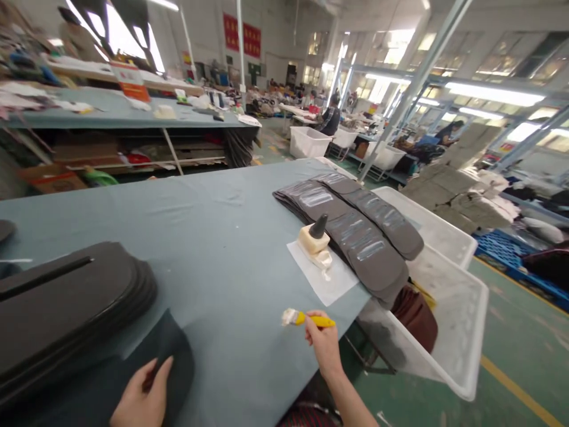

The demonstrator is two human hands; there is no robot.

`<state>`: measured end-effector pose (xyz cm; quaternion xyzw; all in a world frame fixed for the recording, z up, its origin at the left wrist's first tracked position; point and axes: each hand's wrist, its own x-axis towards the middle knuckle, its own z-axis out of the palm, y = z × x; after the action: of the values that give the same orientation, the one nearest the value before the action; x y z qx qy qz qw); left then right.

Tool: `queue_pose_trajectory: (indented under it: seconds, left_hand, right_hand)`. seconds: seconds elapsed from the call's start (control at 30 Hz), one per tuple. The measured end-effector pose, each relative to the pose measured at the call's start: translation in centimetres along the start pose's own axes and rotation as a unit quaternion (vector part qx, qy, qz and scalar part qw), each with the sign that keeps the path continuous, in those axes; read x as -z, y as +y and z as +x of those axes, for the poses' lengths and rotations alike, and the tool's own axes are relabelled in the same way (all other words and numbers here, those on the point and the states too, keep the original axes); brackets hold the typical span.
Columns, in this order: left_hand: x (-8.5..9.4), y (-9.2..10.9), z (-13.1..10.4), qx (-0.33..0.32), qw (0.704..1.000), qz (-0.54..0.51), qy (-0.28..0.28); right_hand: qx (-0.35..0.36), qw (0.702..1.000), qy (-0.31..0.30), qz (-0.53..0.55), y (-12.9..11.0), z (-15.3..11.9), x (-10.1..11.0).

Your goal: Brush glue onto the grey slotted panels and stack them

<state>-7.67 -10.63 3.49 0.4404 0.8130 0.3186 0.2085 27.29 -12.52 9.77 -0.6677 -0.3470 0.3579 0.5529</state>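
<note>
My right hand (323,344) is closed around the yellow handle of a paintbrush (306,319), its bristles coated in white stuff and pointing left above the table. At lower left, my left hand (144,391) pinches a dark, flat, flexible piece (171,350) between thumb and fingers, lifting part of it. Left of that hand lies a stack of dark rounded panels (75,296), the top one with a long slot. Beyond the brush, a cream bottle with a black cone nozzle (313,237) stands on a white sheet (326,290), with a pale blob beside it.
Overlapping dark panels with glossy streaks (355,237) cover the right side of the blue-grey table (222,255). White plastic bins (462,332) stand against its right edge, one holding brown material (415,317). Another worktable (178,118) is behind, and people sit farther back.
</note>
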Motion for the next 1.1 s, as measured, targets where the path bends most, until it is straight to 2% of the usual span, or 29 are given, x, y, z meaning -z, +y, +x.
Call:
queue_pose_trajectory:
  seconds: [0.07,0.1,0.17,0.23,0.33,0.47,0.57,0.67,0.77,0.87,0.93,1.03,1.1]
  left_hand:
    - [-2.9,5.1,0.7,-0.026,0.999,-0.026,-0.031]
    - [-4.4,7.2,0.9,-0.058,0.994,-0.048,-0.074]
    - [-7.5,10.3,0.9,-0.116,0.981,-0.072,-0.140]
    - [-10.1,11.5,0.3,-0.165,0.975,-0.033,-0.145]
    - [-12.8,10.8,-1.0,-0.220,0.969,0.093,-0.068]
    - [-14.0,8.9,-2.5,-0.270,0.942,0.198,-0.014]
    - [-14.3,8.7,-2.7,-0.294,0.931,0.219,0.002]
    - [-15.1,9.6,-2.0,-0.305,0.925,0.224,0.001]
    - [-16.2,11.2,-0.7,-0.317,0.922,0.222,-0.012]
    - [-17.2,12.8,0.7,-0.333,0.922,0.197,-0.017]
    - [-17.6,13.9,1.6,-0.340,0.926,0.165,-0.012]
    - [-17.4,15.1,2.4,-0.324,0.941,0.099,0.004]
    - [-16.7,15.4,2.3,-0.292,0.955,0.059,-0.016]
  right_hand:
    - [0.016,0.999,0.025,-0.011,-0.4,2.3,1.6]
    - [0.024,0.998,0.047,-0.018,-0.5,3.5,2.6]
    - [0.039,0.993,0.100,-0.040,-0.8,6.4,4.6]
    - [0.051,0.985,0.148,-0.075,-0.9,9.2,6.4]
    - [0.061,0.975,0.169,-0.127,-0.7,13.1,7.6]
    - [0.060,0.985,0.114,-0.117,0.4,16.9,7.0]
    - [0.041,0.988,0.099,-0.115,1.6,18.6,6.9]
    - [0.035,0.970,0.168,-0.173,2.2,19.5,8.1]
    - [0.044,0.951,0.229,-0.204,1.8,19.8,9.7]
    - [0.057,0.955,0.233,-0.173,0.6,20.1,10.6]
    - [0.070,0.960,0.222,-0.154,-0.4,20.6,10.5]
    - [0.085,0.962,0.207,-0.154,-1.7,21.7,9.2]
    - [0.093,0.961,0.204,-0.164,-2.1,22.5,8.1]
